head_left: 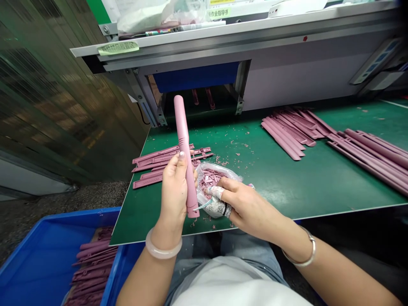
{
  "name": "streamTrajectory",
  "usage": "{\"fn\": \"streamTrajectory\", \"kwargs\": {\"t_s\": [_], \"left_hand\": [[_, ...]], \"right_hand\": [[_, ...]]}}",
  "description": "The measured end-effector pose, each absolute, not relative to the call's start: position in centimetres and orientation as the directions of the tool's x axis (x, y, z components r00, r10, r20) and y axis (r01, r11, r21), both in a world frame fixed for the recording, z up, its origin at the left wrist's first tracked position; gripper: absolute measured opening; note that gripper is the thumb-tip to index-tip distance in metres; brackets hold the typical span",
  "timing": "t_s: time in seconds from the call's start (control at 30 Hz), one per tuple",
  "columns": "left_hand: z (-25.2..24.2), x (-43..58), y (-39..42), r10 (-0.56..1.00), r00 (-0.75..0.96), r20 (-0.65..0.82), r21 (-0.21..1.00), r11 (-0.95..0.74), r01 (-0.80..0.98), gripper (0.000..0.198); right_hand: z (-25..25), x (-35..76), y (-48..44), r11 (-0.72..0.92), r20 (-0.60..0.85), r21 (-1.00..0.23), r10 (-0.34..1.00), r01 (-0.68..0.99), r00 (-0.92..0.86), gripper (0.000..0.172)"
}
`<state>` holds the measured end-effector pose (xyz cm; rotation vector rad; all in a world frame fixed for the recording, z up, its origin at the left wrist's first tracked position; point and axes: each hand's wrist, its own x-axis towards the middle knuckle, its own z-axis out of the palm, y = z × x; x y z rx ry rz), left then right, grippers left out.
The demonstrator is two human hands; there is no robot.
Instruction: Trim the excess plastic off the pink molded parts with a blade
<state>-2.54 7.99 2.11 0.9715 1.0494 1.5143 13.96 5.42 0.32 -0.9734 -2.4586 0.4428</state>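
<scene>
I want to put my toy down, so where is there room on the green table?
The best spot is the green mat between the bag of pink bits and the pink strips, toward the front edge. It's crowded around the left hand, holding a long pink part, and the right hand, among pink pieces and crumbs.

A clear plastic bag (219, 172) of small offcuts lies near the front edge of the work mat (280, 182), with a pile of plastic strips (153, 168) just left of it and 2 groups of long plastic bars (287, 131) farther right. A machine housing (287, 80) stands behind the mat, and a crate (41, 259) holding more strips (91, 267) sits below its left corner
</scene>
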Motion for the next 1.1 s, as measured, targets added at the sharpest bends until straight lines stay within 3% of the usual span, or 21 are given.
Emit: {"fn": "streamTrajectory", "kwargs": {"t_s": [0.27, 0.43, 0.6, 0.87, 1.0, 1.1], "left_hand": [[1.8, -2.2, 7.6, 0.999, -0.049, -0.012, 0.942, -0.006, -0.336, 0.028], [1.7, -2.1, 7.4, 0.992, -0.124, -0.007, 0.904, -0.046, -0.424, 0.030], [1.9, -2.2, 7.3, 0.969, -0.244, 0.027, 0.896, -0.132, -0.424, 0.026], [1.9, -2.0, 6.9, 0.944, -0.310, 0.112, 0.914, -0.220, -0.340, 0.029], [2.1, -2.1, 6.7, 0.930, -0.346, 0.126, 0.911, -0.247, -0.331, 0.029], [2.2, -1.8, 6.5, 0.926, -0.359, 0.118, 0.912, -0.244, -0.330, 0.029]], "right_hand": [[-0.8, 13.9, 5.2, 0.719, 0.404, -0.445, 0.694, 0.535, -0.596, 0.050], [-2.4, 13.3, 4.1, 0.614, 0.549, -0.535, 0.775, 0.580, -0.313, 0.036], [-3.1, 13.0, 3.0, 0.581, 0.433, -0.634, 0.814, 0.510, -0.388, 0.043], [-2.5, 12.6, 2.3, 0.583, 0.385, -0.612, 0.810, 0.535, -0.442, 0.047], [-2.8, 12.8, 2.5, 0.478, 0.376, -0.559, 0.874, 0.677, -0.307, 0.037], [-2.8, 12.7, 3.0, 0.403, 0.378, -0.609, 0.905, 0.683, -0.196, 0.028]]}}
